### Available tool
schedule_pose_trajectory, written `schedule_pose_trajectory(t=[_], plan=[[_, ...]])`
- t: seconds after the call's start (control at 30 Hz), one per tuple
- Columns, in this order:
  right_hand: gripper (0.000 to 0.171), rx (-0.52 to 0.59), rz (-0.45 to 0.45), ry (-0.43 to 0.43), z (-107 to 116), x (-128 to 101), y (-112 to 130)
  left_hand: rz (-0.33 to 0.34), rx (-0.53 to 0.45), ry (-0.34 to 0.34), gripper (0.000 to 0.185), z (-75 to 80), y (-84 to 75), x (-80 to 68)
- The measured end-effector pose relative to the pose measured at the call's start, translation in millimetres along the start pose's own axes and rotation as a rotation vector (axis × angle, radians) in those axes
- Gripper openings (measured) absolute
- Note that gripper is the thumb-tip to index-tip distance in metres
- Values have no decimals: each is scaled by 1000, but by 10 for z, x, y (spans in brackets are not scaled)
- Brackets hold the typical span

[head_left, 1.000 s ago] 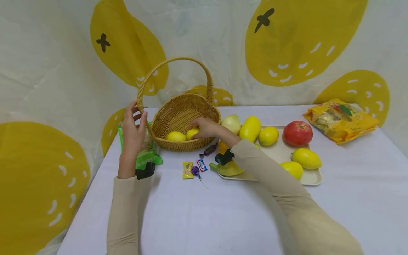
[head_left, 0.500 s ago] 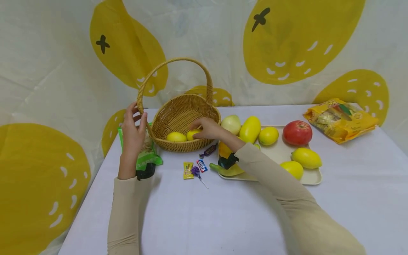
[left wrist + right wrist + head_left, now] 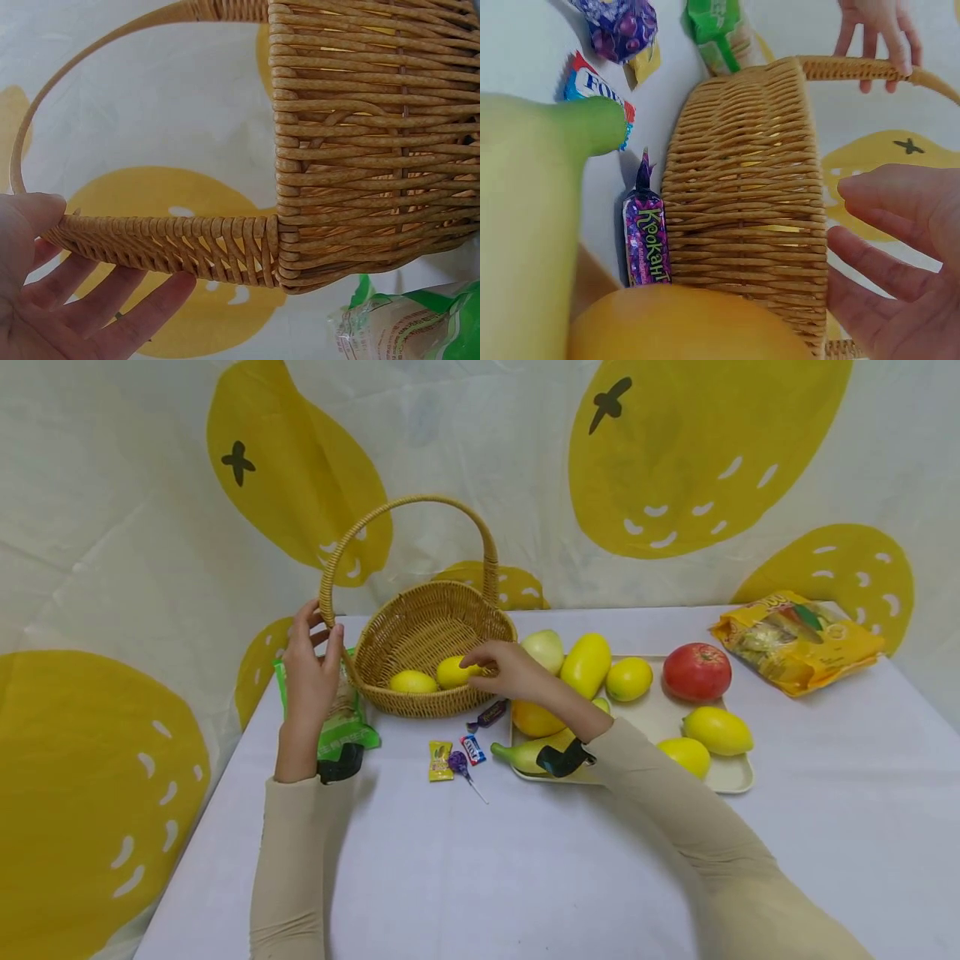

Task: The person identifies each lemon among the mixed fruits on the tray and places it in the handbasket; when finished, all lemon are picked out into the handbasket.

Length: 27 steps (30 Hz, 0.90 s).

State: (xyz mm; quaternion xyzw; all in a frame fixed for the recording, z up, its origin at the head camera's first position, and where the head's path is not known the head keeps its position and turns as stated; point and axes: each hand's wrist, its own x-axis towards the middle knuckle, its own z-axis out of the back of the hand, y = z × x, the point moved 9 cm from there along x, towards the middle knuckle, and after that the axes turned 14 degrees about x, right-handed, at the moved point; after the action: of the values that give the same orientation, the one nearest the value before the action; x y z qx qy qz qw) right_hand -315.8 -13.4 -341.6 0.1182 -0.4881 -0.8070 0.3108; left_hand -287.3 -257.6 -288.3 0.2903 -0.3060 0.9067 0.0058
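A wicker basket [image 3: 408,703] with a tall arched handle stands at the back of the table, two lemons [image 3: 413,682] lying inside near its front rim. My left hand [image 3: 310,681] grips the left side of the handle; the left wrist view shows the thumb on one side and the fingers [image 3: 161,304] on the other. Over the basket's right rim is my right hand [image 3: 513,675], fingers loosely bent and nothing held in them. It partly covers the right-hand lemon in the head view. In the right wrist view its fingertips are right at the rim.
A tray [image 3: 648,718] of fruit, including a red pomegranate [image 3: 697,672], a banana [image 3: 528,756] and several yellow fruits, lies right of the basket. Wrapped candies [image 3: 440,762] and a lollipop [image 3: 458,763] lie in front. A green bag [image 3: 345,727] sits left, a yellow bag [image 3: 802,643] far right.
My right hand has let go of the right-hand lemon and drawn back to the right, toward the basket rim. My left hand keeps its grip on the handle.
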Motion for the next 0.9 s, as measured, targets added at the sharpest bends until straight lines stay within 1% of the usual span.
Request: schedule_pose_trajectory(t=[0.3,0.47,0.67,0.9], plan=[[25,41,78,-24,162,-348,135,16,0,16,51,-24,21,13],[22,94,102,-94,354,-629,219,20,4,20,52,-22,19,13],[24,90,32,-153,596,-968,145,5,0,14,51,-24,7,10],[26,96,-25,-204,913,-1203,-46,9,7,9,51,-34,21,13]])
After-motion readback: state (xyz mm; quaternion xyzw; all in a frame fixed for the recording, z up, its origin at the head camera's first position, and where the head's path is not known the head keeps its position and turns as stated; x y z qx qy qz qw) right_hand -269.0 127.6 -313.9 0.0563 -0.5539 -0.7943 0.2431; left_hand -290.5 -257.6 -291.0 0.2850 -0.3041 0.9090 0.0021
